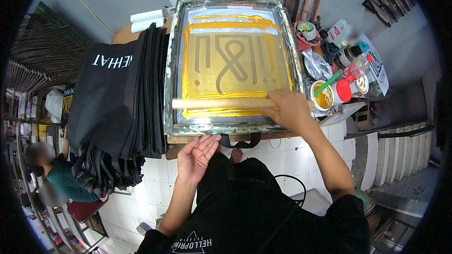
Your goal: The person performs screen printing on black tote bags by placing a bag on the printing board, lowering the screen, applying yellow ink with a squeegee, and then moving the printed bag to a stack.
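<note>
A screen-printing frame (293,49) with paint-stained edges lies flat in front of me. Yellow-gold ink (221,95) streaks its mesh around a large stencilled design. My right hand (292,108) is closed around the right end of a squeegee (219,104), whose pale wooden handle lies across the near part of the screen. Just below the frame's near edge, my left hand (197,156) is palm up with its fingers stretched out, holding nothing. A black strap (242,142) hangs from under the frame beside it.
Black fabric bags (113,99) are stacked at the left. On the right stand an ink tub (323,95) with a green stick, a red-lidded tub (342,91) and a bottle (360,66). White rolls (148,15) lie behind the bags. A person (75,181) sits at far left.
</note>
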`<state>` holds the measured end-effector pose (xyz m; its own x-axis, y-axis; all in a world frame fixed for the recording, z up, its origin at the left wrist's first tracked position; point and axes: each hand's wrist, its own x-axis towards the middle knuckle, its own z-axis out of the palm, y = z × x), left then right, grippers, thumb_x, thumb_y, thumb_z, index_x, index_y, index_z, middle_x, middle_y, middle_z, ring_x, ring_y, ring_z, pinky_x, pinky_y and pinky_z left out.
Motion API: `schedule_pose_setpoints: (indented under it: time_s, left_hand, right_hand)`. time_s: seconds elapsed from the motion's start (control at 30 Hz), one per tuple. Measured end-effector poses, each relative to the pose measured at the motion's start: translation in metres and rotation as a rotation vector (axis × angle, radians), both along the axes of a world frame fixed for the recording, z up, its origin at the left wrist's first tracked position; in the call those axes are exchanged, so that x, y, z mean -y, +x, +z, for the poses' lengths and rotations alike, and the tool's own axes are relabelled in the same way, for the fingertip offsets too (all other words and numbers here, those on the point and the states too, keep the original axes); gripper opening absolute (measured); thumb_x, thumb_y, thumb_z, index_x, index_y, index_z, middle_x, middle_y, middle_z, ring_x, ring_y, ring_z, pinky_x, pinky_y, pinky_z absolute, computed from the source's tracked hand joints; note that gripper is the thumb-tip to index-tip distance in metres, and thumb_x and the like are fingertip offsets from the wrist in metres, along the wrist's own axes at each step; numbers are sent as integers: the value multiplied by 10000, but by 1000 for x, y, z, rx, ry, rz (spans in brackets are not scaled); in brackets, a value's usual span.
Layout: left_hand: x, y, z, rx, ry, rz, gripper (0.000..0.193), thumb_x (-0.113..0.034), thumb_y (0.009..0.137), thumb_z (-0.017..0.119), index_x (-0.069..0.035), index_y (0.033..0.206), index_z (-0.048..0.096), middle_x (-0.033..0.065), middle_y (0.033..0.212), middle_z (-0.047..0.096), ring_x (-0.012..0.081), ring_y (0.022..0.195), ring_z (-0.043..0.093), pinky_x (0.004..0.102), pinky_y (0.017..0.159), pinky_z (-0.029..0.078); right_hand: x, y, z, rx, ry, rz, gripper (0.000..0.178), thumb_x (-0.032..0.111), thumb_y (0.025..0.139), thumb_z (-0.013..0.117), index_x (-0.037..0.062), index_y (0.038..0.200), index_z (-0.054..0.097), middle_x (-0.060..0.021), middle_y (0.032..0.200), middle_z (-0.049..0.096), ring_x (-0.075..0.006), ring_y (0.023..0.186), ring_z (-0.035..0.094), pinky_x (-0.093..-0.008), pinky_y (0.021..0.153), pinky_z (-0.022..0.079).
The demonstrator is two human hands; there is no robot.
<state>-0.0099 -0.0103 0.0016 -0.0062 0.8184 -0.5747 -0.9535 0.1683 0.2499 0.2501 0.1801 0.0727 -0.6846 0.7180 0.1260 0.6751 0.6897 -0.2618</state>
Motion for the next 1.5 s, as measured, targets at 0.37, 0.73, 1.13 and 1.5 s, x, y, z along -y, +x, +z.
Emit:
schedule_pose_setpoints:
  time_s: [0.37,0.73,1.13,1.5]
  left_hand:
    - [-3,-13,1,-164,-17,-269,437,-215,1058,435,140,1289,543,336,1292,625,424,1236,625,488,1069,522]
    - [-28,-44,29,-502,109,-285,447,-260,1053,475,137,1209,610,316,1106,709,379,960,749,428,851,631]
    - [-248,-103,91,-1529,422,-49,299,-224,981,681,7,1171,696,97,1069,730,167,1033,671,318,931,501]
    - [-391,-136,63,-2329,371,-547,354,-293,805,804,-21,1025,746,200,952,734,388,917,700,461,846,530]
  right_hand:
    - [11,-19,-57,-9,244,-31,300,159,713,731,59,948,574,-104,940,628,-316,903,631,-441,759,525]
    - [-195,-66,-37,43,211,-94,384,281,810,764,45,1089,645,-166,995,707,-359,984,676,-485,815,525]
    - [-325,-80,-9,167,133,-155,587,517,772,798,111,1190,724,-180,977,749,-391,941,706,-482,826,554]
    - [-283,-97,-8,218,170,-278,669,734,715,736,122,981,789,-154,874,757,-336,832,738,-458,751,579]
